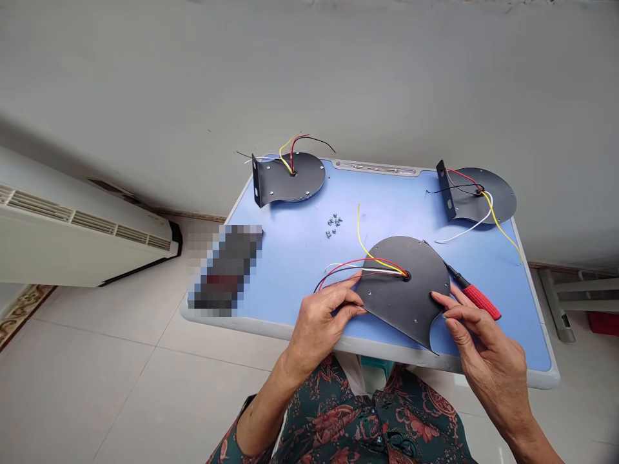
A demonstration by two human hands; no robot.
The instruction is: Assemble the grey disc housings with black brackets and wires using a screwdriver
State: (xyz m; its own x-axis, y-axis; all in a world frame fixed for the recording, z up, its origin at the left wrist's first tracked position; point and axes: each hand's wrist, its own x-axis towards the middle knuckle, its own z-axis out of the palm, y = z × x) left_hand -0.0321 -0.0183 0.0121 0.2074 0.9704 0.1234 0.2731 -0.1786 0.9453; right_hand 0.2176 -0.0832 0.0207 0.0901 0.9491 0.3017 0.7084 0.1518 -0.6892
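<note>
A round black metal plate [403,293] lies on the blue table [300,258] in front of me, with red, white, yellow and black wires [360,264] coming out of its centre hole. My left hand [322,322] pinches the plate's left edge, next to the wires. My right hand [476,341] holds the right edge with fingertips. A red-handled screwdriver [476,298] lies just beyond my right fingers, apart from them.
Two more black plates with brackets and wires sit at the back left [290,177] and back right [476,196]. Several small screws [333,224] lie mid-table. A blurred dark object [227,267] rests at the left edge. A white heater [72,232] stands on the floor left.
</note>
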